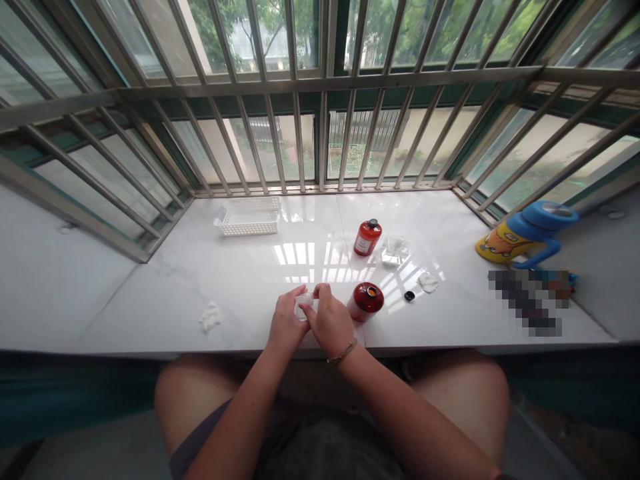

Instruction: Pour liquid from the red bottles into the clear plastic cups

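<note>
Between my two hands, near the counter's front edge, is a small translucent whitish object (304,305); its exact kind is hard to make out. My left hand (289,315) curls round it from the left. The fingers and thumb of my right hand (330,319) close on it from above and the right. Just right of that hand stands an uncapped dark red bottle (367,303) with an orange-looking opening. A small black cap (409,296) lies on the counter beyond it. Farther back is a second red bottle (367,238), upright, with a dark cap and a pale label.
A white perforated basket (249,230) sits at the back left. Crumpled white tissue (210,317) lies at left, another white wad (429,282) at right. Near the capped bottle is a clear plastic packet (395,252). A blue and yellow tumbler (525,233) stands far right. Window bars line the back.
</note>
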A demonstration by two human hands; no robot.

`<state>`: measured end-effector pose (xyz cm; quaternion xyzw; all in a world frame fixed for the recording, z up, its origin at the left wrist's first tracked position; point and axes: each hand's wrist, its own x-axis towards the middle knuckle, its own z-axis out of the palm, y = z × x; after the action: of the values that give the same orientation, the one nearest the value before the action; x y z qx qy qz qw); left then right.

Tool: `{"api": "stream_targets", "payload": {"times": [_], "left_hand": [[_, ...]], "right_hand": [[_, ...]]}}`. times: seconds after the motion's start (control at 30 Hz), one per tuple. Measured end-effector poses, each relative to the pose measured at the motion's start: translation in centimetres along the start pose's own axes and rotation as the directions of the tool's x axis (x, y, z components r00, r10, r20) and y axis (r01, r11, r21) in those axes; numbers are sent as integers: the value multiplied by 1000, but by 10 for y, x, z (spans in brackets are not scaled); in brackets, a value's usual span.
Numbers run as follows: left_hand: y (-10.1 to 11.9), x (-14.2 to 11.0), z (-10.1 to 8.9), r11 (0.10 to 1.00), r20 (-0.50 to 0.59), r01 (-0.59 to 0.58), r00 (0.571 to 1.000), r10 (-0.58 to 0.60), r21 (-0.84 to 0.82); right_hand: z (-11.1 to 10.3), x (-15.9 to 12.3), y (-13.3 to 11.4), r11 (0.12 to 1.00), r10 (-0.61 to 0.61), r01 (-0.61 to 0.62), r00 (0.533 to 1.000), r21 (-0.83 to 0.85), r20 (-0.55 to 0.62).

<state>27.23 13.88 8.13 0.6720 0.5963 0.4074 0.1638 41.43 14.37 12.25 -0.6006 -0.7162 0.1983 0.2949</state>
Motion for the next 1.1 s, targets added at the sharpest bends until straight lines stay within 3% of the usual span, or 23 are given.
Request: {"api": "stream_targets", "payload": {"times": [0.1, 0.2, 0.33, 0.43, 0.5, 0.63, 0.73, 0.83, 0.9, 1.0, 1.1], "left_hand": [[0, -1, 0, 1000, -3, -1, 1000, 1, 0], [2, -1, -1, 1000, 34, 25, 999, -25, 5], [6, 0, -7, 999, 107, 50, 993, -50, 1], [6, 0, -13, 998, 157, 66, 986, -64, -9], [7, -1, -18, 997, 148, 72, 987, -70, -8], [21, -10, -30, 999, -70, -45, 997, 46, 25], [47, -15, -37, 973, -223, -224, 947, 232, 63], [80, -15, -34, 922, -195, -386, 904, 381, 13], [100, -12, -22, 911, -101, -408, 910, 401, -55], [120, -4, 4, 955, 59, -268, 959, 277, -123], [128, 8, 33, 977, 213, -111, 966, 150, -184]], "right_hand": [[-7, -6, -3, 1000, -5, 5, 1000, 16, 13], [-31, -25, -2, 994, -104, 105, 994, 36, -22], [-84, -52, 19, 970, -234, 243, 945, 12, -227], [-119, -54, 65, 994, -98, 68, 905, -87, -414], [-131, -46, 110, 982, -13, -75, 888, -173, -459], [-132, -29, 198, 948, 55, -164, 929, -272, -367], [-124, -23, 234, 944, 155, -228, 945, -237, -289], [-119, -22, 238, 942, 237, -287, 936, -173, -261], [-119, -22, 229, 937, 292, -329, 923, -121, -252], [-125, -25, 206, 942, 316, -334, 915, -32, -250], [-137, -29, 175, 976, 220, -213, 941, 53, -258]]}}
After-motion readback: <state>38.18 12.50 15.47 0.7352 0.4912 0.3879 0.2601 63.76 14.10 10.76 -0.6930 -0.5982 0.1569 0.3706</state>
